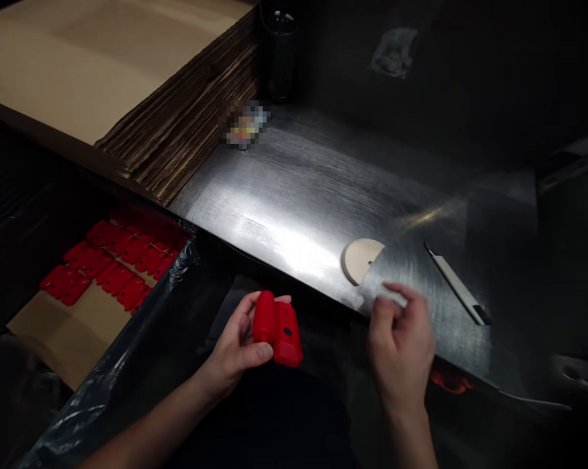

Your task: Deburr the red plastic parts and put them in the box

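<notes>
My left hand [233, 348] is closed around a red plastic part [288, 335], with the thumb against its rounded, cylinder-like side. The part has a flatter block beside the cylinder and a small dark round spot on its face. I see it held in front of the metal table's near edge. My right hand [401, 339] is over that edge, slightly blurred, its thumb and index finger apart and nothing visible between them. Just beyond its fingertips lies a pale, roughly half-round disc [361, 259] with a small dark hole. A white-handled knife-like tool [456, 286] rests to the right.
At lower left, a box lined with dark plastic [176, 273] holds several rows of red parts [111, 260] on cardboard. A tall stack of cardboard sheets [176, 130] stands on the metal table [294, 189]. Behind are a dark cylindrical container [280, 58] and a clear plastic bag [395, 53].
</notes>
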`<state>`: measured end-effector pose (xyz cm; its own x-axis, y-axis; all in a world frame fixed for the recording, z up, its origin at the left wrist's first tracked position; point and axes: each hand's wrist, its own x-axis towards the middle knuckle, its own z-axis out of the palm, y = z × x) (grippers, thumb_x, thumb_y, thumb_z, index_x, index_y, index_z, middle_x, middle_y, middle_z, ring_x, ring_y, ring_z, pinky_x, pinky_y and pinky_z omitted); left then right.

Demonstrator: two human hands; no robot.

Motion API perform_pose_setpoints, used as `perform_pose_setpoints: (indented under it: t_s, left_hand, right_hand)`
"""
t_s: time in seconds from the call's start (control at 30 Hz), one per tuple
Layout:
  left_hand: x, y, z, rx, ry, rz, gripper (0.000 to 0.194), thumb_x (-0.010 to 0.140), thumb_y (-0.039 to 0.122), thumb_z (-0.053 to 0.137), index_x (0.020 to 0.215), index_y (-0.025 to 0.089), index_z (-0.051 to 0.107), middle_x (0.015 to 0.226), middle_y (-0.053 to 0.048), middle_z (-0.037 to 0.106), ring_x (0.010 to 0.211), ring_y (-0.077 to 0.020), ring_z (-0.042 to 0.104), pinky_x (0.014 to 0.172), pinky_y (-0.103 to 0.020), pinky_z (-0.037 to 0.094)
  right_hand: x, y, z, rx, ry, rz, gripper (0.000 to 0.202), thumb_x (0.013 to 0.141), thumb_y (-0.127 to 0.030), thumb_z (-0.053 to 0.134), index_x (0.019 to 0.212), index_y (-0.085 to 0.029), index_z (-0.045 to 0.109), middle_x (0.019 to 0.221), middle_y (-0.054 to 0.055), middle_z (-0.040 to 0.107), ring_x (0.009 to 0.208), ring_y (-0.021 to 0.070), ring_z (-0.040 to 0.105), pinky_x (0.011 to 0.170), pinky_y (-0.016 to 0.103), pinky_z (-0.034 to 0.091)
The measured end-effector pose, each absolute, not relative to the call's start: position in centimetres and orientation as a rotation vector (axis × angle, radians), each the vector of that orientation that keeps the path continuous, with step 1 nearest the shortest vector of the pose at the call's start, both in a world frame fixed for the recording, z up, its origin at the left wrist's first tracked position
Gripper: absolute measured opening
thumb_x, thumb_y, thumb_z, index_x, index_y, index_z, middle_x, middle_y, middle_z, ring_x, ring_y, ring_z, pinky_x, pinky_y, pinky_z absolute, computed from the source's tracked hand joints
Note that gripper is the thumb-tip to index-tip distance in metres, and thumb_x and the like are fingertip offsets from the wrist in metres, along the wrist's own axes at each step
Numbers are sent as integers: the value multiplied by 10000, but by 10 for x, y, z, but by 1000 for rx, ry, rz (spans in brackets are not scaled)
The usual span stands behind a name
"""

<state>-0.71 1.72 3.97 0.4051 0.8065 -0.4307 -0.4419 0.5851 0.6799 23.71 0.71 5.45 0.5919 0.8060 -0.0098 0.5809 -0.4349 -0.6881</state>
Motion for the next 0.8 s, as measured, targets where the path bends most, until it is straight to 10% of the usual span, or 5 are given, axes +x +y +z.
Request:
perform_pose_setpoints:
  t_s: [0.13, 0.33, 0.53, 0.8]
  left_hand:
    - [-14, 14, 23, 494, 817, 751, 820, 709, 407, 974, 1407, 286, 561, 1653, -178, 549, 1473, -401, 547, 1055, -444, 528]
    - [-4, 24, 2, 521, 732, 604, 850, 716, 314, 974, 1439, 291, 528, 1615, -174, 570, 1417, -362, 577, 1115, -478, 485]
    - [14, 28, 1, 444, 591, 480, 818, 703, 429, 948, 1422, 257, 599, 1446, -183, 692, 1359, -408, 631, 1123, -557, 464]
    - [9, 17, -12, 386, 581, 503, 818, 684, 384, 967, 1410, 275, 607, 1447, -141, 698, 1419, -379, 599, 1207, -557, 374]
  right_hand:
    - [230, -77, 7, -2050, -932, 849, 463, 947, -667, 661, 834, -223, 735, 729, 16, 679, 670, 215, 648, 641, 310, 496]
    - [313, -137, -64, -2313, -411, 497, 642, 763, -796, 704, 998, -201, 655, 751, 18, 660, 647, 252, 649, 551, 355, 524]
    - [381, -120, -98, -2351, -238, 261, 463, 921, -442, 817, 1266, -173, 663, 1224, 97, 726, 1125, 283, 709, 1030, 522, 578]
    - [352, -109, -124, -2223, -318, 228, 761, 840, -451, 886, 1465, -135, 589, 1400, 177, 708, 1333, 363, 668, 1203, 639, 481]
